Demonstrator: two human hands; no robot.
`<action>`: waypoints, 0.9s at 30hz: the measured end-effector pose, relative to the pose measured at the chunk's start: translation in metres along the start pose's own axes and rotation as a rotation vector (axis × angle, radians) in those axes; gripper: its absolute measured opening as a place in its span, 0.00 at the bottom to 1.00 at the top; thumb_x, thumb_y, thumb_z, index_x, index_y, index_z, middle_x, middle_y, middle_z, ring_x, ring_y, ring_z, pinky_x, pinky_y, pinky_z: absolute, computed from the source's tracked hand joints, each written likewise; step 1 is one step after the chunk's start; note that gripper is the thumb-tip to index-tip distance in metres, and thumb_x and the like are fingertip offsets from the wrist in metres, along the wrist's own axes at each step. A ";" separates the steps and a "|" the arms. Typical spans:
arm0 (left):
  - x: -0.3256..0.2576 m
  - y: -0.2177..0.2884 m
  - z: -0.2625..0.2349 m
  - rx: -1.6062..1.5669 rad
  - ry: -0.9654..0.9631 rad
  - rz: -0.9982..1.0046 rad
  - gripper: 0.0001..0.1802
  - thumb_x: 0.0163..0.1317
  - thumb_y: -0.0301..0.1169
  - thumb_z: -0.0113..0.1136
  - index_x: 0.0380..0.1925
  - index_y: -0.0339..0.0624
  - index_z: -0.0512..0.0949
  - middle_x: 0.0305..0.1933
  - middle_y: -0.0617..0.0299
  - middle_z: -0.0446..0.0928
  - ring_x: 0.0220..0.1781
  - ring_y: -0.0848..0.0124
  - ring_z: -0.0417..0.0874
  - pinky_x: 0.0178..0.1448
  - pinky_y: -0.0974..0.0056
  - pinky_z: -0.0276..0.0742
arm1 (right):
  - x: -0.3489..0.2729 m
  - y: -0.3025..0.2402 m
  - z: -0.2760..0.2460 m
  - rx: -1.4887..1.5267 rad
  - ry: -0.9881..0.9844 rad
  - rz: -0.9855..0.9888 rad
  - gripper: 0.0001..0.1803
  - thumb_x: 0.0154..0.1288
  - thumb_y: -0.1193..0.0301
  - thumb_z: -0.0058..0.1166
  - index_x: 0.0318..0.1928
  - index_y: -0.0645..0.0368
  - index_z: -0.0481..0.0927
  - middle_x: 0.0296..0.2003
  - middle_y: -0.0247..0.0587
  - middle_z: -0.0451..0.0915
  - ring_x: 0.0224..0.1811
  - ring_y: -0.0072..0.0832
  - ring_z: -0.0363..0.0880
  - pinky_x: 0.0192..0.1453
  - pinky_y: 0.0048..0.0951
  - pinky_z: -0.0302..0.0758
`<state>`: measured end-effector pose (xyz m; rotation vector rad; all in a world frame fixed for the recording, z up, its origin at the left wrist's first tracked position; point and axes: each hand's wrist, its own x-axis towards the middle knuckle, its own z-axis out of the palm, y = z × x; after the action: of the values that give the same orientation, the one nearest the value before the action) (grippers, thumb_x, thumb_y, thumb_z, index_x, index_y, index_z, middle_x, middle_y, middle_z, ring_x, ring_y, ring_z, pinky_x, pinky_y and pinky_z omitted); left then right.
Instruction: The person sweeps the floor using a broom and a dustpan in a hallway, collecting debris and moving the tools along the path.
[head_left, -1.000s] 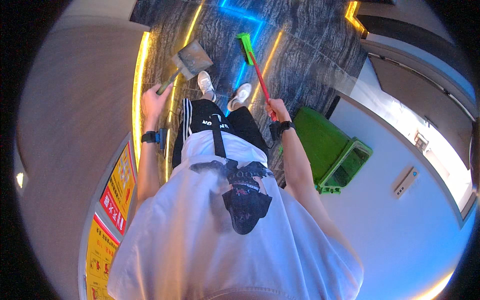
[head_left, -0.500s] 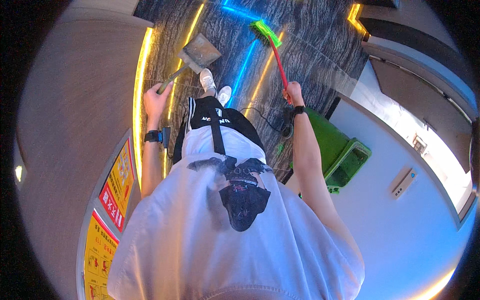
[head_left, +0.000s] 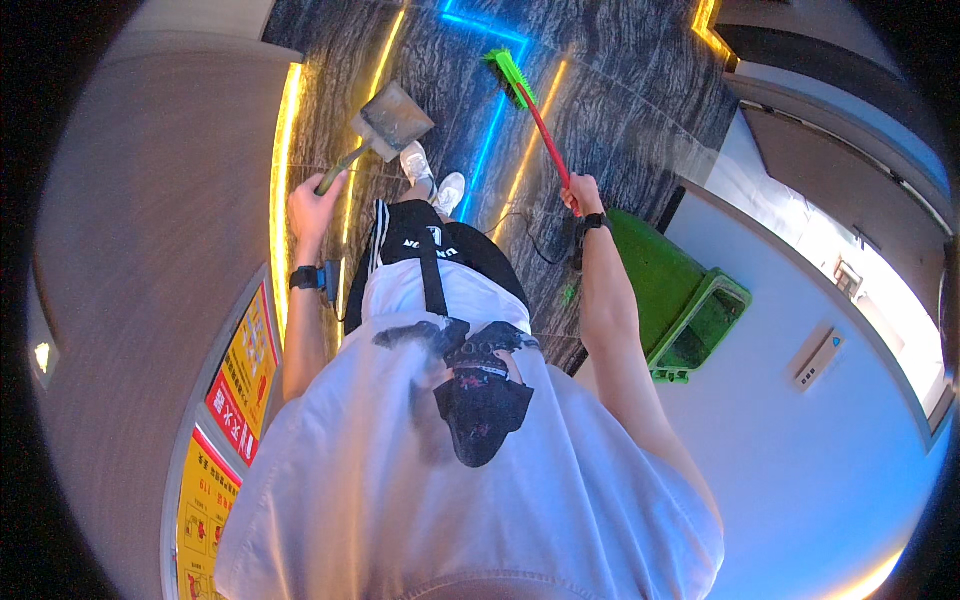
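My left hand is closed round the handle of a grey dustpan. The dustpan's pan lies out ahead of my white shoes, over the dark floor; whether it touches the floor I cannot tell. Closed on the red handle of a brush, my right hand holds it out ahead. The brush's bright green bristle head is at the far end, beside the blue light line, to the right of the dustpan and apart from it.
A green bin stands by the white wall at my right. Dark streaked floor tiles carry blue and yellow light lines. A thin black cable lies near the bin. Yellow and red posters hang on the left wall.
The brush head has swung to the left, turning its bristles more upright. The dustpan has shifted slightly left and nearer. Both hands keep their hold.
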<state>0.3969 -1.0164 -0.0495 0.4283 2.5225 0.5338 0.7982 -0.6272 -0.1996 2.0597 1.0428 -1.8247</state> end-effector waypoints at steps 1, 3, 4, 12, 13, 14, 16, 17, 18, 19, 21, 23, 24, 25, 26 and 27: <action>0.001 0.004 0.001 -0.012 -0.013 0.010 0.27 0.61 0.59 0.66 0.33 0.44 0.88 0.22 0.47 0.81 0.26 0.54 0.84 0.32 0.53 0.75 | -0.010 -0.001 0.000 0.004 0.010 -0.003 0.19 0.71 0.64 0.51 0.22 0.60 0.70 0.14 0.42 0.72 0.10 0.28 0.68 0.12 0.32 0.62; 0.001 0.010 0.001 -0.036 -0.019 0.010 0.27 0.61 0.58 0.67 0.32 0.43 0.87 0.22 0.49 0.80 0.24 0.58 0.81 0.32 0.55 0.74 | -0.026 -0.006 0.002 -0.131 0.049 -0.077 0.26 0.73 0.56 0.54 0.22 0.62 0.71 0.14 0.42 0.73 0.10 0.28 0.69 0.12 0.32 0.62; 0.001 0.012 0.002 -0.054 -0.021 0.001 0.27 0.61 0.58 0.68 0.32 0.42 0.87 0.22 0.51 0.80 0.22 0.61 0.77 0.32 0.57 0.73 | -0.031 -0.006 0.004 -0.238 0.095 -0.114 0.29 0.72 0.52 0.56 0.20 0.63 0.73 0.13 0.42 0.73 0.10 0.29 0.70 0.13 0.32 0.62; 0.004 0.001 0.012 -0.028 -0.035 0.002 0.27 0.61 0.58 0.68 0.30 0.41 0.85 0.20 0.52 0.78 0.21 0.64 0.74 0.30 0.57 0.71 | -0.029 0.000 0.015 -0.575 0.102 -0.167 0.29 0.70 0.55 0.60 0.19 0.65 0.75 0.13 0.42 0.75 0.11 0.35 0.75 0.14 0.37 0.67; 0.004 0.001 0.013 -0.015 -0.029 0.009 0.27 0.61 0.58 0.68 0.30 0.41 0.85 0.20 0.52 0.78 0.20 0.64 0.74 0.30 0.58 0.71 | -0.028 0.001 0.017 -0.523 0.103 -0.154 0.28 0.70 0.56 0.61 0.19 0.66 0.76 0.13 0.43 0.76 0.12 0.36 0.76 0.14 0.37 0.68; 0.004 0.000 0.015 -0.015 -0.028 0.010 0.27 0.61 0.58 0.68 0.30 0.41 0.85 0.20 0.52 0.78 0.20 0.64 0.74 0.30 0.58 0.71 | -0.027 0.002 0.018 -0.471 0.104 -0.140 0.28 0.69 0.56 0.61 0.20 0.67 0.76 0.14 0.44 0.76 0.13 0.36 0.78 0.15 0.37 0.69; 0.006 0.005 0.019 -0.020 -0.031 0.008 0.27 0.61 0.56 0.68 0.30 0.41 0.85 0.20 0.53 0.77 0.21 0.66 0.74 0.30 0.58 0.71 | -0.023 0.011 0.013 -0.525 0.193 -0.222 0.26 0.68 0.58 0.62 0.20 0.66 0.75 0.13 0.42 0.75 0.12 0.34 0.75 0.14 0.36 0.67; 0.004 0.001 0.016 -0.013 -0.021 -0.005 0.27 0.61 0.56 0.68 0.30 0.41 0.85 0.20 0.53 0.77 0.21 0.66 0.74 0.30 0.58 0.71 | -0.033 0.003 0.027 -0.590 0.253 -0.305 0.24 0.68 0.60 0.63 0.20 0.64 0.75 0.13 0.39 0.73 0.11 0.31 0.72 0.14 0.35 0.64; 0.003 -0.002 0.012 -0.027 0.007 -0.013 0.26 0.62 0.56 0.68 0.30 0.40 0.85 0.20 0.53 0.78 0.21 0.65 0.75 0.31 0.58 0.72 | -0.043 -0.008 0.034 -0.502 0.215 -0.176 0.23 0.66 0.61 0.65 0.21 0.65 0.75 0.13 0.39 0.73 0.10 0.31 0.72 0.14 0.35 0.64; 0.003 -0.001 0.014 -0.052 0.024 -0.007 0.26 0.62 0.55 0.68 0.30 0.40 0.85 0.21 0.53 0.79 0.22 0.65 0.76 0.32 0.58 0.72 | -0.046 -0.011 0.032 -0.503 0.221 -0.177 0.23 0.66 0.61 0.65 0.21 0.65 0.75 0.13 0.39 0.73 0.10 0.31 0.72 0.14 0.35 0.64; 0.004 -0.003 0.013 -0.074 0.031 -0.013 0.25 0.62 0.55 0.69 0.31 0.40 0.85 0.22 0.53 0.79 0.23 0.65 0.77 0.33 0.59 0.73 | -0.050 -0.017 0.028 -0.480 0.239 -0.110 0.24 0.65 0.60 0.66 0.20 0.66 0.76 0.14 0.41 0.74 0.10 0.32 0.72 0.14 0.36 0.64; 0.008 -0.002 0.014 -0.095 0.042 -0.016 0.25 0.62 0.54 0.69 0.31 0.40 0.86 0.22 0.53 0.80 0.24 0.65 0.78 0.34 0.59 0.74 | -0.050 -0.015 0.018 -0.518 0.284 -0.209 0.25 0.64 0.59 0.66 0.19 0.66 0.77 0.14 0.43 0.76 0.10 0.33 0.73 0.14 0.36 0.65; 0.010 -0.001 0.014 -0.100 0.030 -0.021 0.25 0.62 0.54 0.69 0.32 0.40 0.86 0.23 0.53 0.81 0.24 0.65 0.79 0.35 0.59 0.75 | -0.047 -0.016 0.014 -0.501 0.309 -0.276 0.26 0.64 0.58 0.66 0.17 0.65 0.77 0.13 0.44 0.75 0.10 0.34 0.73 0.14 0.36 0.65; 0.012 -0.002 0.013 -0.101 0.018 -0.024 0.25 0.62 0.54 0.69 0.33 0.40 0.86 0.24 0.54 0.81 0.25 0.65 0.79 0.35 0.60 0.75 | -0.045 -0.017 0.013 -0.479 0.332 -0.343 0.28 0.64 0.56 0.66 0.16 0.65 0.76 0.13 0.45 0.75 0.10 0.34 0.74 0.14 0.36 0.66; 0.012 -0.002 0.013 -0.099 0.021 -0.024 0.25 0.62 0.54 0.69 0.33 0.40 0.86 0.24 0.54 0.81 0.25 0.65 0.79 0.35 0.60 0.75 | -0.039 -0.025 0.013 -0.511 0.318 -0.372 0.28 0.66 0.56 0.64 0.16 0.65 0.76 0.12 0.46 0.75 0.10 0.35 0.74 0.14 0.36 0.66; 0.010 -0.002 0.014 -0.095 0.046 -0.008 0.26 0.62 0.56 0.68 0.30 0.40 0.85 0.22 0.50 0.79 0.24 0.59 0.78 0.33 0.56 0.73 | -0.032 -0.034 0.013 -0.547 0.308 -0.341 0.29 0.67 0.56 0.63 0.16 0.65 0.76 0.12 0.46 0.75 0.10 0.35 0.74 0.14 0.37 0.66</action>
<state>0.3963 -1.0104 -0.0658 0.3742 2.5291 0.6647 0.7677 -0.6215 -0.1631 1.9252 1.8280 -1.1527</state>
